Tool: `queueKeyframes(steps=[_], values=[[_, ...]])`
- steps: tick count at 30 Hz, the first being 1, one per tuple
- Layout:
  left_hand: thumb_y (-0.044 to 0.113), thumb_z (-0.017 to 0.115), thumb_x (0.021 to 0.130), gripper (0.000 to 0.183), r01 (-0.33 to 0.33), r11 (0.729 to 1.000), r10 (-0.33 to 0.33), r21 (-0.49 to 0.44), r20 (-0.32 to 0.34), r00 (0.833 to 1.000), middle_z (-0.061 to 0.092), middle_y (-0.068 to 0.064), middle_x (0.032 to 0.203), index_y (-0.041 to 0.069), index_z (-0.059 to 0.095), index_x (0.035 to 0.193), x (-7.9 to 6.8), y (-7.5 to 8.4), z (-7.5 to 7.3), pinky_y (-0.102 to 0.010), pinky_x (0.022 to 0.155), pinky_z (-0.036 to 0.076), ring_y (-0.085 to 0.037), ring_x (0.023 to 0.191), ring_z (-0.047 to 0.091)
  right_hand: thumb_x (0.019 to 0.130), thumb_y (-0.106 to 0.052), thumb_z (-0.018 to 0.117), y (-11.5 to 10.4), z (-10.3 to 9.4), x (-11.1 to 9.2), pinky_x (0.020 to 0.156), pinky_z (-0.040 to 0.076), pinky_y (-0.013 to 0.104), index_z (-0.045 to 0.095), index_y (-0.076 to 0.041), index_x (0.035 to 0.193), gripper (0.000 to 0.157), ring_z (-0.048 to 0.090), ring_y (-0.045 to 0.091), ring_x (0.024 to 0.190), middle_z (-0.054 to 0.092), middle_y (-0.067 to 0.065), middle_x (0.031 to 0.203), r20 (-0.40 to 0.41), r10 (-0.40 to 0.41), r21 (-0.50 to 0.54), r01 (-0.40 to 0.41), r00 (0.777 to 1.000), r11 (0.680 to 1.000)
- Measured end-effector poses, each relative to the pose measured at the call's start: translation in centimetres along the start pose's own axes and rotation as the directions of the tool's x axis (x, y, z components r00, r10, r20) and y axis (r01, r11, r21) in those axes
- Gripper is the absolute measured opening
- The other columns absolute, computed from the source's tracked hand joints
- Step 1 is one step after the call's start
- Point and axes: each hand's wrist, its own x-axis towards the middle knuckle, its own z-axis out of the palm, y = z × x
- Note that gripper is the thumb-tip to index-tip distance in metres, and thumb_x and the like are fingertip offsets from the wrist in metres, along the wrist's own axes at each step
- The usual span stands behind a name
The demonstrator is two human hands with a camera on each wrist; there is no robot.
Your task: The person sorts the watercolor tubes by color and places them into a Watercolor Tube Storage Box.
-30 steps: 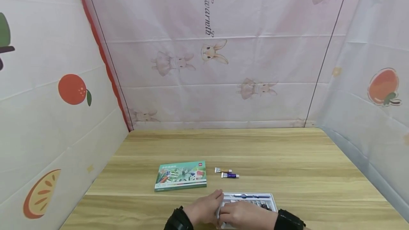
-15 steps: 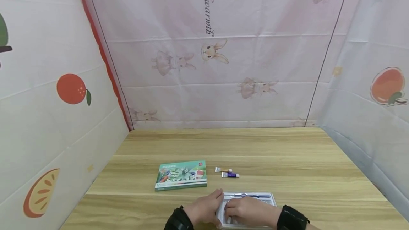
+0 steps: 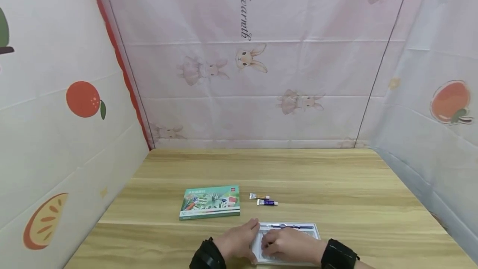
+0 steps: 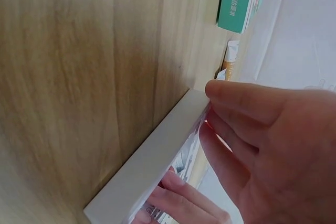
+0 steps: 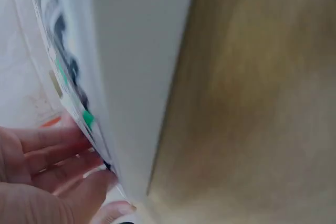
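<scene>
A white paint tray point(image 3: 316, 232) lies near the front of the table, with a dark-handled brush point(image 3: 298, 227) along its far side. My left hand point(image 3: 239, 240) holds the tray by its left side, fingertips at the far left corner. Inside the tray, my right hand point(image 3: 293, 244) has its fingers curled down. The right wrist view shows its thumb and fingers drawn together at a small dark-ended paint tube point(image 5: 108, 166), mostly hidden by them. Beside it, tubes with green bands point(image 5: 88, 119) show over the tray's edge.
Beyond the tray, a gold paint tube point(image 3: 259, 196) and a purple paint tube point(image 3: 268, 203) lie side by side. A green illustrated box point(image 3: 210, 202) lies to their left. Printed cloth walls point(image 3: 231, 119) stand around the wooden table point(image 3: 336, 177).
My right hand has shifted slightly right within the tray, uncovering more of its white left part. My left hand stays on the tray's left side. The head view has tilted a little.
</scene>
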Motion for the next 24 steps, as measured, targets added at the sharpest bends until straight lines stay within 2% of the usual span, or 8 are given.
queueKeyframes(steps=[4,8,11,14,17,20,24], values=[[0.038,0.067,0.061,0.081,0.011,1.000,-0.011,-0.010,-0.003,1.000,0.026,-0.010,0.130,0.003,0.031,0.125,-0.1,-0.1,-0.2,-0.025,0.089,0.030,-0.014,0.117,0.023,0.078,-0.020,0.056,0.1,-0.1,0.6,0.073,0.036,0.008,0.065,-0.020,0.088,0.014,0.043,-0.006,0.087,0.053,-0.012,0.092,0.020,0.056,0.052,-0.057,0.998,0.997],[0.040,0.066,0.060,0.083,-0.001,1.000,0.001,-0.012,-0.005,1.000,0.025,-0.011,0.130,0.002,0.031,0.126,-0.2,-0.1,-0.1,-0.025,0.089,0.030,-0.015,0.116,0.024,0.077,-0.014,0.057,0.5,-0.3,0.8,0.071,0.037,0.008,0.064,-0.019,0.083,0.011,0.044,-0.006,0.084,0.052,-0.012,0.089,0.011,0.087,0.160,-0.088,0.996,0.983],[0.043,0.065,0.060,0.084,-0.004,1.000,0.004,0.001,0.000,1.000,0.025,-0.009,0.130,0.003,0.030,0.126,-0.3,-0.1,0.2,-0.025,0.089,0.030,-0.014,0.117,0.023,0.074,-0.004,0.057,1.6,-0.6,0.7,0.066,0.039,0.008,0.062,-0.019,0.078,0.016,0.046,-0.005,0.078,0.052,-0.013,0.084,-0.029,0.182,0.200,-0.173,0.983,0.965],[0.044,0.064,0.060,0.084,0.007,0.999,-0.007,0.036,-0.005,1.000,0.025,-0.008,0.130,0.004,0.031,0.126,-0.2,-0.1,0.4,-0.024,0.089,0.029,-0.014,0.116,0.023,0.068,0.004,0.054,3.5,-0.9,0.5,0.062,0.041,0.011,0.061,-0.018,0.073,0.024,0.049,0.000,0.075,0.051,-0.011,0.081,-0.072,0.318,0.134,-0.307,0.945,0.942],[0.045,0.064,0.059,0.085,0.018,0.998,-0.017,0.052,-0.011,1.000,0.025,-0.007,0.130,0.005,0.031,0.126,-0.1,-0.1,0.3,-0.024,0.089,0.029,-0.014,0.117,0.023,0.066,0.008,0.056,5.5,-1.1,0.3,0.063,0.042,0.015,0.062,-0.014,0.077,0.026,0.051,0.007,0.078,0.053,-0.005,0.087,-0.061,0.396,0.057,-0.393,0.916,0.918],[0.045,0.064,0.060,0.084,0.014,0.999,-0.013,0.038,-0.008,1.000,0.024,-0.007,0.131,0.005,0.030,0.126,-0.2,0.0,0.1,-0.025,0.089,0.029,-0.014,0.117,0.022,0.067,0.006,0.059,6.9,-1.1,0.2,0.067,0.043,0.018,0.062,-0.011,0.086,0.026,0.051,0.013,0.083,0.053,0.002,0.094,-0.018,0.395,0.013,-0.395,0.919,0.919],[0.045,0.063,0.060,0.084,0.001,1.000,-0.001,0.030,-0.007,1.000,0.024,-0.007,0.131,0.005,0.030,0.127,-0.2,0.0,0.0,-0.025,0.090,0.028,-0.014,0.117,0.022,0.069,0.001,0.062,7.5,-1.2,0.0,0.067,0.044,0.021,0.062,-0.009,0.091,0.025,0.052,0.014,0.082,0.053,0.005,0.093,0.008,0.382,-0.018,-0.382,0.924,0.924]])
